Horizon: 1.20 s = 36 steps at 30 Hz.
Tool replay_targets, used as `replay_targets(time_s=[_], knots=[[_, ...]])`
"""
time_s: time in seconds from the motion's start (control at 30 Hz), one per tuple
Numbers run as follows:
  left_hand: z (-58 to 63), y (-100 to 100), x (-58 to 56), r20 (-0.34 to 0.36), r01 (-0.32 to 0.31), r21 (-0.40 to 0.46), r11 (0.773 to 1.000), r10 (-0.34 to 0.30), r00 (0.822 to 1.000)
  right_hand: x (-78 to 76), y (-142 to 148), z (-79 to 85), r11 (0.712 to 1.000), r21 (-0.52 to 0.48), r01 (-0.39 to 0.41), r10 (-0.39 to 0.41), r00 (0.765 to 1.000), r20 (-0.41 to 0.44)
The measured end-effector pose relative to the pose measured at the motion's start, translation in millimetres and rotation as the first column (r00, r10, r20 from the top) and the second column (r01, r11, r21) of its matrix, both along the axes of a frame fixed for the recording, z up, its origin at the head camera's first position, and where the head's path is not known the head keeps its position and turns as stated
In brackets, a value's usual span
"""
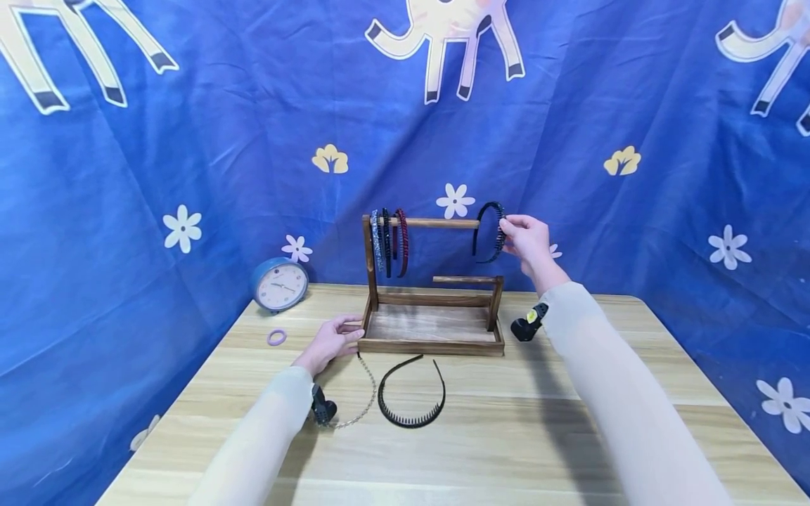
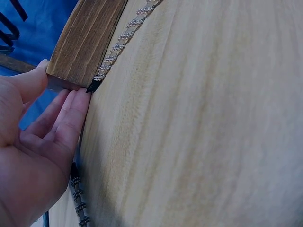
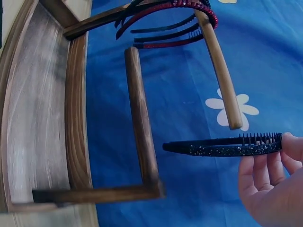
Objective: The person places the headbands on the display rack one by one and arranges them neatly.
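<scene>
My right hand (image 1: 530,242) pinches a black toothed headband (image 3: 227,147) with glittery specks by its curved top. The headband stands just off the free end of the upper bar (image 3: 222,75) of a wooden rack (image 1: 430,346), its ends pointing away from the hand. On that bar hang several headbands, among them a silvery-blue one (image 1: 377,242) and a red one (image 1: 403,242). My left hand (image 2: 42,137) holds the rack's front left tray corner, thumb on one face and fingers on another. Beside that hand, a beaded headband (image 1: 370,393) lies on the table, partly hidden by the wrist.
Another black toothed headband (image 1: 411,422) lies in front of the rack. A shorter lower bar (image 1: 465,280) juts left from the rack's right post. On the left stand a blue clock (image 1: 280,284) and a purple ring (image 1: 276,337). Blue printed cloth (image 1: 253,140) hangs behind the table.
</scene>
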<state>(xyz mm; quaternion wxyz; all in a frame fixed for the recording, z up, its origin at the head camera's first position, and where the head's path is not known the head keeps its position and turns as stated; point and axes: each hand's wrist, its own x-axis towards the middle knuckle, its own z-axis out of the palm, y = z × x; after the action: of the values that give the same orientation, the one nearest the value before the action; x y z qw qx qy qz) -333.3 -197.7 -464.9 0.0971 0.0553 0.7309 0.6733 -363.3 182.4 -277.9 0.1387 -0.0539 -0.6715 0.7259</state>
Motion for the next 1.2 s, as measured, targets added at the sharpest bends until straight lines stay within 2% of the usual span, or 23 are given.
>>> replay_targets(time_s=[0.23, 0.5, 0.87, 1.2], knots=[[-2.0, -1, -1.5, 0.014, -0.012, 0.0, 1.0, 0.012, 1.0, -12.2, -22, -3.3, 1.0, -0.015, 0.0, 0.0, 1.0, 0.028], [-2.0, 0, -2.7, 0.009, -0.003, 0.007, 1.0, 0.003, 1.0, -19.1, -46, -4.0, 1.0, -0.012, -0.024, 0.025, 0.999, 0.044], [-3.7, -1, -3.9, 0.012, -0.004, 0.005, 1.0, 0.004, 1.0, -22.1, -82, -3.0, 0.997, -0.016, -0.074, 0.075, 0.996, 0.057], [-3.7, 0, -3.0, 0.012, -0.018, 0.001, 1.0, 0.018, 1.0, -21.6, -108, 1.3, 0.99, 0.04, -0.135, 0.131, 0.987, 0.092]])
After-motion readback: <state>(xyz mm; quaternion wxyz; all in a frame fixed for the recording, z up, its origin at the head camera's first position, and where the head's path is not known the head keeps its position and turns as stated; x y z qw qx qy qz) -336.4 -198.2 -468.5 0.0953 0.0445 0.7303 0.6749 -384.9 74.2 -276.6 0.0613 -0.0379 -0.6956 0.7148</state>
